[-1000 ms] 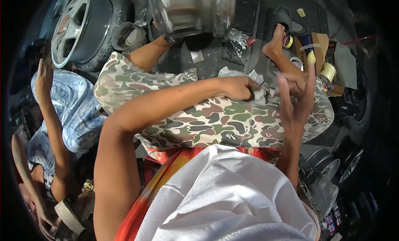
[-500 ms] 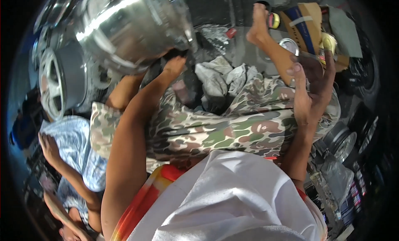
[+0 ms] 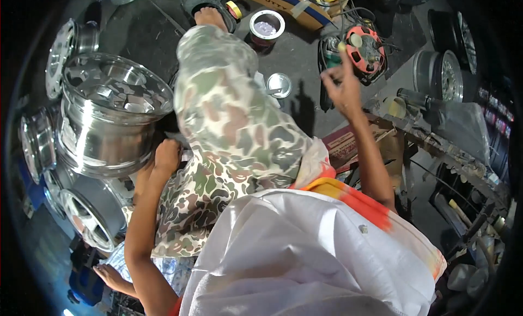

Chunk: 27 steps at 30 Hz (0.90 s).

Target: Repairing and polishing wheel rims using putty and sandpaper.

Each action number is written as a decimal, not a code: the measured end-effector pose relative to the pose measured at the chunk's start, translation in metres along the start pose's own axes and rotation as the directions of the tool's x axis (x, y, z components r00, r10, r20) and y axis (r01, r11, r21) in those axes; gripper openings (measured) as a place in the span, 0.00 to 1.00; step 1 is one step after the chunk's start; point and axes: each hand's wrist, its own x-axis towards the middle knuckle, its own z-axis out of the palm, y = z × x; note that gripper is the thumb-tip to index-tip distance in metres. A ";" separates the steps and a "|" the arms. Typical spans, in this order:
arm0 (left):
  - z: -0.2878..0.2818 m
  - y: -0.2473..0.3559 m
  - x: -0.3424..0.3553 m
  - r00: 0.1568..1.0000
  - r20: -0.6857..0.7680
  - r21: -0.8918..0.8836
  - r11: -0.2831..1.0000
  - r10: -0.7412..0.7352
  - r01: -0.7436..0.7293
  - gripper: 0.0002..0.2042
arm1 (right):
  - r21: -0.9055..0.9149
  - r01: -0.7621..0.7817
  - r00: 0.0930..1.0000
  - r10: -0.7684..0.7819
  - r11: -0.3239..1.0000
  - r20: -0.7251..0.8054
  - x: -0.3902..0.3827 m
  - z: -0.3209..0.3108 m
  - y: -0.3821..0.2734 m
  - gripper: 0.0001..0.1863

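My left hand (image 3: 168,155) is closed beside my camouflage trousers (image 3: 239,114), close to the lower side of a shiny metal wheel rim (image 3: 109,139). Its fingers are curled under, and what they hold, if anything, is hidden. Raised out to the right, my right hand (image 3: 344,93) has its fingers apart, with a yellowish dab (image 3: 341,46) at one fingertip. Behind it on the floor lies an orange-red cable reel (image 3: 366,54). Ahead stand an open tin (image 3: 267,30) with pale pinkish contents and a round lid (image 3: 279,86) with a small flat tool on it.
More wheel rims (image 3: 87,218) crowd the left, with others (image 3: 436,74) at the right. Cardboard boxes (image 3: 286,4) lie ahead and beside my right forearm. A cluttered metal rack (image 3: 463,163) runs along the right. Another person's hand (image 3: 115,279) shows at the lower left.
The view has swung, bringing the tin, lid and cable reel into sight. My left hand has come back from beneath the rim and closed. My right hand stays raised with its fingers apart.
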 end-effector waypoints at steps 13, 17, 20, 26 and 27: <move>-0.188 0.069 -0.096 0.847 -0.438 -0.327 0.931 -0.300 0.161 0.07 | -0.171 0.304 0.909 -0.232 0.937 0.346 -0.032 0.161 0.081 0.52; -0.213 0.072 -0.127 0.739 -0.534 -0.451 0.877 -0.411 0.163 0.06 | -0.288 0.383 0.863 -0.229 0.878 0.450 -0.028 0.177 0.084 0.47; -0.208 0.065 -0.135 0.633 -0.617 -0.512 0.849 -0.467 0.127 0.06 | -0.153 0.403 0.866 -0.322 0.902 0.383 -0.030 0.178 0.098 0.44; -0.213 0.055 -0.152 0.623 -0.492 -0.868 0.290 -0.608 -0.402 0.07 | 0.052 0.133 0.956 -0.142 0.990 0.256 -0.031 0.125 0.071 0.43; -0.220 0.058 -0.153 0.604 -0.506 -0.858 0.288 -0.616 -0.425 0.07 | 0.048 0.163 0.953 -0.169 0.986 0.251 -0.022 0.109 0.052 0.43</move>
